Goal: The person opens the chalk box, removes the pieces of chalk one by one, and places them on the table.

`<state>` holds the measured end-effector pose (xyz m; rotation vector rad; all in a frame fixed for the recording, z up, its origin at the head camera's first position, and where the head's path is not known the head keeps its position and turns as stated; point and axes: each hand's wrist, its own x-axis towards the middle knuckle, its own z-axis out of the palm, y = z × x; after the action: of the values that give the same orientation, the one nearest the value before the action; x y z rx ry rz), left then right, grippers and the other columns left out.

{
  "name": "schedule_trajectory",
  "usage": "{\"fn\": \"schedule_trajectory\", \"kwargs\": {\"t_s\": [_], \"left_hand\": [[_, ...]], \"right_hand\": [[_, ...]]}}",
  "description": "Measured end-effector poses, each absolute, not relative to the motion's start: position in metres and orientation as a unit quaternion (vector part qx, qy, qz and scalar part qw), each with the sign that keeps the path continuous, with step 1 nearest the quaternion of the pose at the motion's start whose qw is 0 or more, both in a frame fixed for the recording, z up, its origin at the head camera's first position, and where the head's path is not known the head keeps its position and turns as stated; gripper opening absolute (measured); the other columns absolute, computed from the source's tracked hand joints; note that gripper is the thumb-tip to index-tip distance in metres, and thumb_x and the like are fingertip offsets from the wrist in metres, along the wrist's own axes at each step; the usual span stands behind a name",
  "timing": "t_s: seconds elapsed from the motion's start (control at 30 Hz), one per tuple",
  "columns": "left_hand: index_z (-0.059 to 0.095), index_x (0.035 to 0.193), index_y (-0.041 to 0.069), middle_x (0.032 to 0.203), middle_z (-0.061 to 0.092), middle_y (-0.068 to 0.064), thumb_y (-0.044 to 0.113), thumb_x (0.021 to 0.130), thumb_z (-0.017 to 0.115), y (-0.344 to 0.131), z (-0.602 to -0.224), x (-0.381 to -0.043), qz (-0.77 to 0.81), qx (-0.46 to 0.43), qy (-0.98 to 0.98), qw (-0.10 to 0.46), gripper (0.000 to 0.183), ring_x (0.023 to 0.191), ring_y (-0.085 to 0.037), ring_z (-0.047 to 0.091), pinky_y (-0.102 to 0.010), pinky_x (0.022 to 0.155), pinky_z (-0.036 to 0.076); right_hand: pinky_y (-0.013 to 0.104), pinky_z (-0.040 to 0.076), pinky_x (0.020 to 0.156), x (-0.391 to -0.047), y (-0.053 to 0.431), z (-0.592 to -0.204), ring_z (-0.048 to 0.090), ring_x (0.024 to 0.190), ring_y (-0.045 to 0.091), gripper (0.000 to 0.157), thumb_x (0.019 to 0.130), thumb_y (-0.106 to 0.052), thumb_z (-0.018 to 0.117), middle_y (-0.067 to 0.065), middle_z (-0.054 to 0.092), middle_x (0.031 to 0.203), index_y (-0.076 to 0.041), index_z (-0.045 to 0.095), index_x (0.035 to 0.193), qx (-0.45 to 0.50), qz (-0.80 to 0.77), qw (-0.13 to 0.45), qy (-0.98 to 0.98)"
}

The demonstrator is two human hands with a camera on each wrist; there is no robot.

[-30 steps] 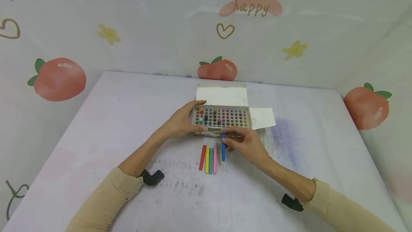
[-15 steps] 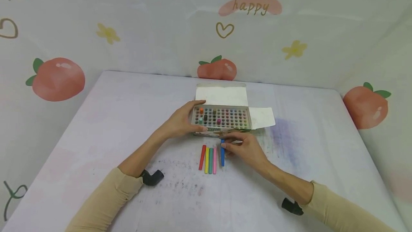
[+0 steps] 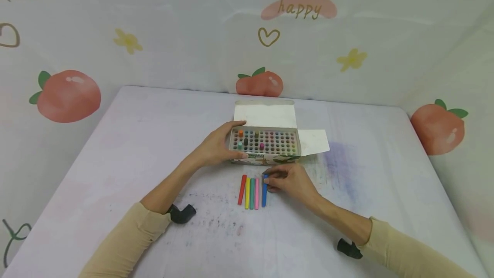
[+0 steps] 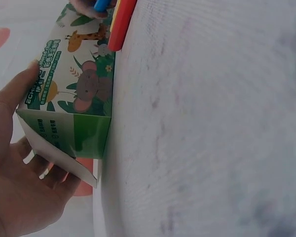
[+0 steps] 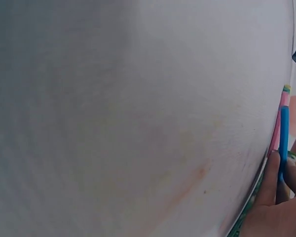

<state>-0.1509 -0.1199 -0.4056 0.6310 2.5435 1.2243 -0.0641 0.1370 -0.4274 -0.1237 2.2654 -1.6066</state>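
Observation:
My left hand [image 3: 214, 147] holds the left end of a cardboard chalk box [image 3: 275, 159], its thumb at the front top edge and the other fingers behind an end flap [image 4: 56, 155]. In my right hand [image 3: 295, 182], a blue chalk stick [image 3: 264, 197] is pinched near its far end, pointing back toward me. Just left of it lie a red chalk stick [image 3: 241, 191], a yellow one, a teal one and a pink chalk stick [image 3: 257, 195], side by side. The box is open, and several chalk sticks stand in its holed insert [image 3: 279, 141].
The raised lid [image 3: 265, 113] leans at the back of the box, and a side flap [image 3: 314, 141] sticks out to the right. Coloured smudges mark the white table [image 3: 185, 115]. A printed cloth [image 3: 200, 46] hangs behind. Black curved pieces [image 3: 183, 214] sit by both wrists.
My right hand has drawn the blue chalk stick from the box's front toward me, down beside the row. The left hand has kept its place on the box.

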Motion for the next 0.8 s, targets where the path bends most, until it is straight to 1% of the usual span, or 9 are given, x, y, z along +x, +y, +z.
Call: {"fn": "schedule_trajectory", "kwargs": {"t_s": [0.2,0.4,0.6,0.73,0.8], "left_hand": [[0.034,0.154,0.024,0.155,0.036,-0.007,0.037,0.078,0.085,-0.1204,-0.4032,-0.1519,0.418,0.219,0.873,0.126,0.093,0.141,-0.027,0.034,-0.053,0.111,0.03],[0.033,0.155,0.024,0.151,0.04,-0.008,0.036,0.078,0.085,-0.1222,-0.3998,-0.1521,0.419,0.219,0.871,0.137,0.094,0.133,-0.027,0.04,-0.054,0.109,0.033],[0.033,0.155,0.023,0.153,0.038,-0.008,0.035,0.078,0.086,-0.1217,-0.3997,-0.1524,0.42,0.224,0.869,0.134,0.094,0.136,-0.028,0.038,-0.055,0.11,0.032],[0.032,0.155,0.023,0.153,0.038,-0.009,0.034,0.079,0.085,-0.1213,-0.3996,-0.1513,0.426,0.221,0.865,0.142,0.094,0.137,-0.029,0.038,-0.055,0.111,0.031],[0.032,0.155,0.023,0.153,0.039,-0.008,0.034,0.079,0.085,-0.1212,-0.3993,-0.1507,0.427,0.219,0.865,0.146,0.093,0.136,-0.028,0.038,-0.055,0.11,0.031]], "right_hand": [[0.029,0.058,0.068,-0.0648,0.1352,-0.4289,0.073,0.074,0.019,0.019,0.087,-0.007,0.075,0.009,0.075,0.086,0.0,0.076,0.106,-0.049,-0.546,0.177,0.817],[0.029,0.058,0.068,-0.0657,0.1331,-0.4265,0.073,0.076,0.017,0.015,0.088,-0.006,0.074,0.008,0.076,0.086,-0.003,0.078,0.102,-0.049,-0.545,0.182,0.817],[0.029,0.057,0.068,-0.0651,0.1338,-0.4254,0.073,0.075,0.017,0.014,0.088,-0.006,0.073,0.007,0.076,0.085,-0.004,0.078,0.101,-0.046,-0.541,0.182,0.82],[0.027,0.057,0.068,-0.0642,0.1348,-0.4256,0.073,0.072,0.016,0.013,0.089,-0.009,0.074,0.004,0.075,0.081,-0.004,0.078,0.1,-0.053,-0.529,0.174,0.829],[0.027,0.056,0.066,-0.0636,0.1352,-0.4251,0.072,0.07,0.014,0.014,0.089,-0.013,0.075,0.002,0.075,0.078,-0.006,0.078,0.1,-0.061,-0.515,0.164,0.839]]}}
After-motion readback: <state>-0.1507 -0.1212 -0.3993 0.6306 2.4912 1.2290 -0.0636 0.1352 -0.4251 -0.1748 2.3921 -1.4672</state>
